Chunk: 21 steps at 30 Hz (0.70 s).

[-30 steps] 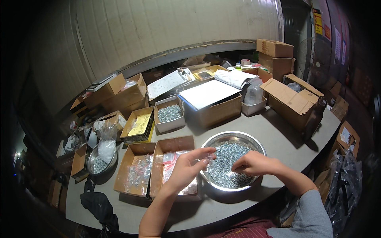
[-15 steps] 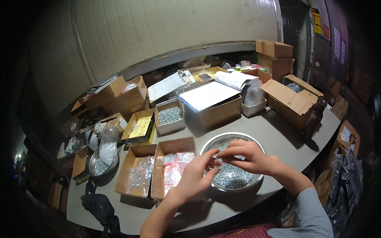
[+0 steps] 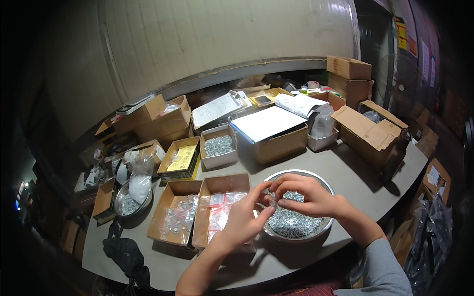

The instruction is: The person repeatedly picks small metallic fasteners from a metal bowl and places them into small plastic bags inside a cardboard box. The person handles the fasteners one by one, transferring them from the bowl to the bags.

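Over the near rim of a round steel bowl, my two hands meet, fingertips pinched close together. Between them is a small clear plastic bag, mostly hidden by the fingers. My left hand grips its near left side with thumb and forefinger. From the right, my right hand has its fingers curled with the thumb against the bag. Loose silver screws fill the bowl beneath. Just left of my left hand stand two open cardboard boxes: one holds small red-edged clear bags, the other small bags of hardware.
Behind, a white box of screws sits beside a yellow-labelled box. A white sheet covers a larger carton. At left a second bowl holds screws and a plastic bag; a dark cloth bundle hangs at the near edge.
The whole view has shifted, so the table sits slightly lower and to the right. My right fingers have curled and drawn closer onto the small bag; both hands stay over the bowl.
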Available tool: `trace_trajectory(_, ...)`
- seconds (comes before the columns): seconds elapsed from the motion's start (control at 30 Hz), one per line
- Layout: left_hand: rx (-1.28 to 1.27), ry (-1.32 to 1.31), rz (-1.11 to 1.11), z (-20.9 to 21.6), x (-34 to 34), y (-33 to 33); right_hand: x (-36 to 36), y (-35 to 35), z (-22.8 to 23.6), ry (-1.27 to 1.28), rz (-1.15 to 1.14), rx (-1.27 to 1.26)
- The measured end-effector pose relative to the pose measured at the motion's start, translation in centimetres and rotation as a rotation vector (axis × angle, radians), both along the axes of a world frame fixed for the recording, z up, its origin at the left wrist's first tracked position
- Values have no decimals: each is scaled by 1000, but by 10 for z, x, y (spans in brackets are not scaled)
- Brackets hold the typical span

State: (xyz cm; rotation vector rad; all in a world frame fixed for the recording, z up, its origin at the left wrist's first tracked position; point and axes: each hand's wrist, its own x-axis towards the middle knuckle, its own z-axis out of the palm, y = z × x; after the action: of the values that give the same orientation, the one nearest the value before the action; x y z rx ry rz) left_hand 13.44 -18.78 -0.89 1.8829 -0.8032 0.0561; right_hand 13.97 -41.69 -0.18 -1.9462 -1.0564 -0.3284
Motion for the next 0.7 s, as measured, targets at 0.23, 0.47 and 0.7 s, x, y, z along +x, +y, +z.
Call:
trace_trajectory(0.23, -44, 65, 51, 0, 4, 10, 6, 10, 16, 143, -112, -57)
trace_trajectory(0.47, -160, 294, -36, 6, 11, 17, 16, 11, 12, 413, 28, 122)
trace_trajectory(0.7, -146, 187, 41, -2, 16, 19, 19, 19, 7, 545, 122, 108)
